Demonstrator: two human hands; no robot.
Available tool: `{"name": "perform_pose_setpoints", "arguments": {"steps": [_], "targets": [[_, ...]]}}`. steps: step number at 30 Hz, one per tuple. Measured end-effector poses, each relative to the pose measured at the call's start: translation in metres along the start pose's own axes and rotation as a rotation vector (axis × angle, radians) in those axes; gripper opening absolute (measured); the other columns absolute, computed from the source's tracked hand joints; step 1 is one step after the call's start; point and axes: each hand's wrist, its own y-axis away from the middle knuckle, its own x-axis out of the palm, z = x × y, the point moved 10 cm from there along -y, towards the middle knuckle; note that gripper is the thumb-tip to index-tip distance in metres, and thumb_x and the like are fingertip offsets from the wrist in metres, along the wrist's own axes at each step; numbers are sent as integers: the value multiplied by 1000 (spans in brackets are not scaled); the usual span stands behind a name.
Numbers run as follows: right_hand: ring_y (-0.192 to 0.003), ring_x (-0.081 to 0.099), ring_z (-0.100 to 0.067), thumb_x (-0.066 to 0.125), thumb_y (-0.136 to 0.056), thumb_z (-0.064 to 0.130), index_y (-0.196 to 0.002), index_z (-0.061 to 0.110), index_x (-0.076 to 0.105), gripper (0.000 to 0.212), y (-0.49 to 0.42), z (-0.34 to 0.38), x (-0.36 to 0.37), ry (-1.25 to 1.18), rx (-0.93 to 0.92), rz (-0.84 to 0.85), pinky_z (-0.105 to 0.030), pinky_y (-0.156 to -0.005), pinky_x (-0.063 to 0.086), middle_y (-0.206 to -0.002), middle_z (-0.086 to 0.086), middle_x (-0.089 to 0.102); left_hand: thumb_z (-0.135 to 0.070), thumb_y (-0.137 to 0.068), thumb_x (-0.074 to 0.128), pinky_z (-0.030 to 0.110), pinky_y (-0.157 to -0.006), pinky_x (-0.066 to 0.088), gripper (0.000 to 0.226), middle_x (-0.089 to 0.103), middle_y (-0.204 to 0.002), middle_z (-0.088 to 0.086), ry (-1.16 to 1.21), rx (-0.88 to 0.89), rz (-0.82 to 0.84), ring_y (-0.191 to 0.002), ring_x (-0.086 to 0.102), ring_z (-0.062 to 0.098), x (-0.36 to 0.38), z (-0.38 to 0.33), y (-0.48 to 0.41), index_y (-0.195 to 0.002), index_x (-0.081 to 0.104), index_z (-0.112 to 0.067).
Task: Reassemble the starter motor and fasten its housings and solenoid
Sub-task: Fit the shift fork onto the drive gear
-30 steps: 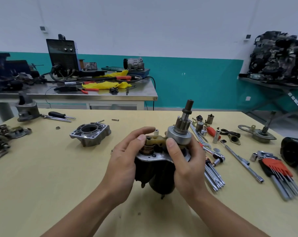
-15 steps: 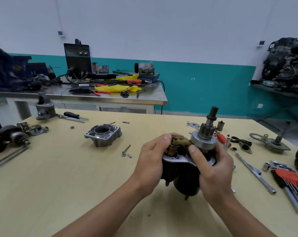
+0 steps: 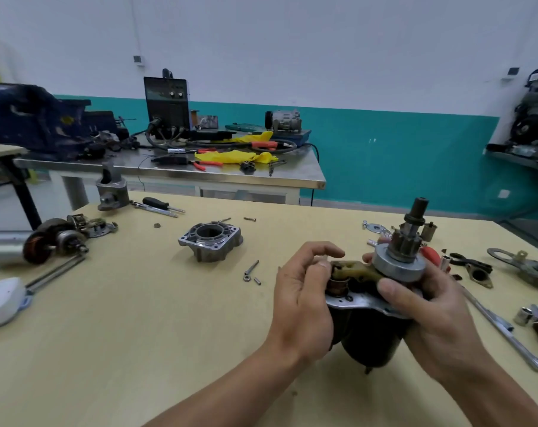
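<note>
White wall (image 3: 292,41) running above a teal band (image 3: 400,155), pale wooden table (image 3: 138,334) stretching across the foreground, steel bench (image 3: 230,177) standing behind it along the wall, grey shelf (image 3: 523,161) jutting in at the right, soft even light falling throughout.

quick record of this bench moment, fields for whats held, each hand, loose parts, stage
held: starter motor, upright, pinion on top
left hand: holds the motor's left side, thumb on the tan fork
right hand: grips the right side, thumb under the drive drum
loose parts: aluminium housing on the table, left of the hands
stage: housing not yet fitted
</note>
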Motion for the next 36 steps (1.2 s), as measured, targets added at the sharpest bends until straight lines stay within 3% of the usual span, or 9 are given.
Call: {"name": "perform_pose_setpoints", "arguments": {"steps": [3,10,14,17,20,25,28,33,36], "targets": [[-102,71,-32,95,-45,52,-96,24,78,61,-4,-2,10,45,-67,-52,-47,-90,57,-104,-10,75,-15,-89,40,22,-60,51,28,68,-77,1,-20,28,-26,-72,64,12,-12,-5,-5,-88,68,-12],[-99,71,-23,83,-72,15,-104,15,73,34,-32,-28,96,-40,-84,101,-29,-80,57,-102,-6,75,-15,-82,40,26,-59,52,37,72,-72,6,-142,66,-230,-69,66,19,-106,-28,-12,-73,76,-17],[-110,63,-24,62,-92,35,-116,10,68,36,-47,-47,144,-163,36,319,-48,-101,48,-114,-9,70,-23,-82,40,39,-38,37,36,67,-72,16,-263,57,-345,-63,57,36,-160,-38,-12,-75,76,-18],[-111,63,-23,43,-100,47,-105,14,72,44,-72,-74,116,-225,260,84,-46,-96,43,-107,-4,74,-24,-82,41,45,-49,47,36,64,-77,22,-294,57,-386,-68,56,40,-173,-39,-13,-73,77,-24],[-93,65,-18,60,-97,28,-94,17,76,20,-93,-77,77,464,195,-107,-34,-81,51,-90,4,73,-25,-82,43,52,-58,49,35,64,-75,21,-284,58,-364,-67,55,39,-169,-37,-15,-73,76,-22],[-75,55,-23,61,-93,23,-77,18,58,16,-97,-115,118,1223,250,334,-29,-56,38,-79,1,56,-35,-76,48,47,-55,50,31,65,-73,18,-273,43,-358,-65,55,37,-171,-35,-15,-72,76,-21],[-82,54,-26,53,-96,22,-93,17,54,6,-99,-124,131,1311,275,415,-33,-69,46,-93,-4,56,-25,-83,41,37,-46,42,35,64,-75,20,-291,44,-346,-66,55,36,-169,-33,-15,-77,73,-11],[-88,56,-26,57,-96,19,-94,21,51,7,-97,-124,140,1307,265,453,-39,-86,52,-102,-6,61,-22,-84,39,49,-66,47,39,66,-80,21,-319,62,-327,-75,59,35,-164,-37,-15,-85,70,0],[-103,60,-28,62,-92,15,-125,23,53,35,-84,-128,145,1477,210,554,-40,-91,54,-124,-5,60,-22,-85,39,39,-66,47,36,67,-79,15,-317,73,-330,-75,61,26,-163,-39,-15,-82,71,-6]]}}
